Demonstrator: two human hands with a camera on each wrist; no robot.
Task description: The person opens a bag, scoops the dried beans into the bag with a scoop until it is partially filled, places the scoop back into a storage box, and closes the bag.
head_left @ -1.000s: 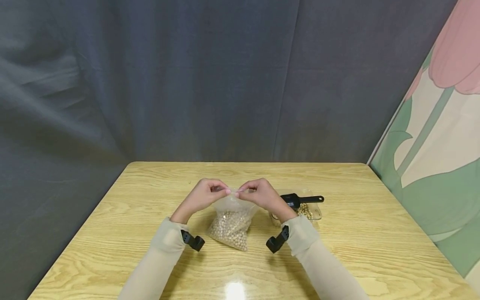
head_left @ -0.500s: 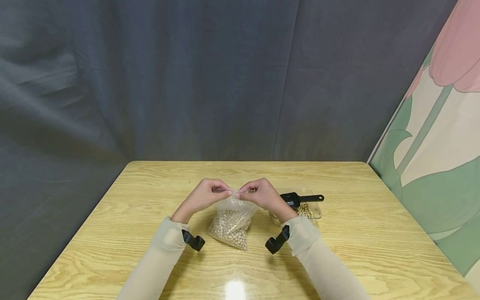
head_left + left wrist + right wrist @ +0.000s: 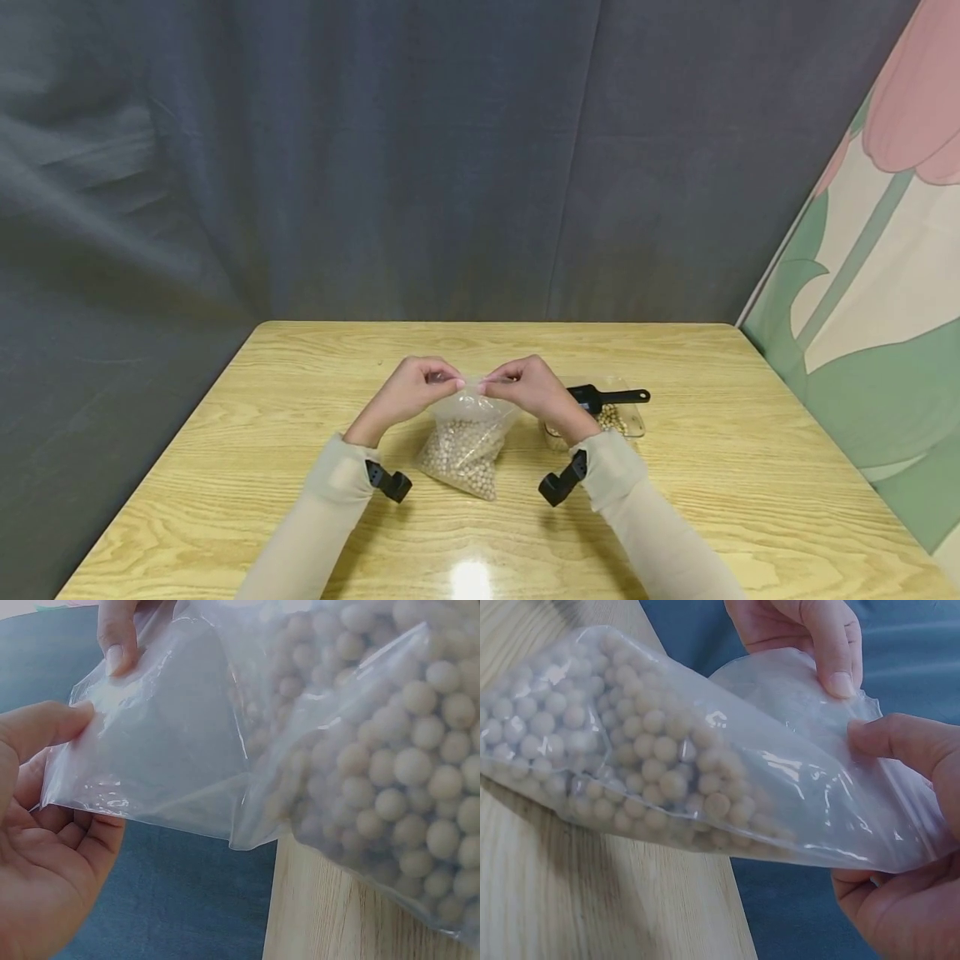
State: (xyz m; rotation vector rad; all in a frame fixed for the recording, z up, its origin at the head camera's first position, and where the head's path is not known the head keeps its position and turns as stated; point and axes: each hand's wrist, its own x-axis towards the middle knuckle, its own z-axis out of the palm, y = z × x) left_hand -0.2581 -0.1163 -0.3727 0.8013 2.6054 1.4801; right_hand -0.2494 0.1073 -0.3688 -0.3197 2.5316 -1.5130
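A clear plastic bag (image 3: 459,457) stands on the table, its lower part filled with round, pale beige balls (image 3: 652,750) that look like large beans or beads. My left hand (image 3: 417,390) pinches the left side of the bag's top edge between thumb and fingers. On the other side, my right hand (image 3: 531,390) pinches the same edge, a small gap from the left fingertips. In the left wrist view, the left thumb presses on the flat upper film (image 3: 165,742) with the fingers behind it. The bag's far side is hidden.
Right of the bag, partly behind my right wrist, sits a clear container (image 3: 636,427) with similar balls. A black scoop (image 3: 592,398) lies across it. The wooden table (image 3: 262,417) ends at a dark curtain (image 3: 420,167) behind.
My right hand has shifted slightly right along the bag's top edge, so the gap between the two hands' fingertips is a little wider. The left hand and the bag's body have barely moved.
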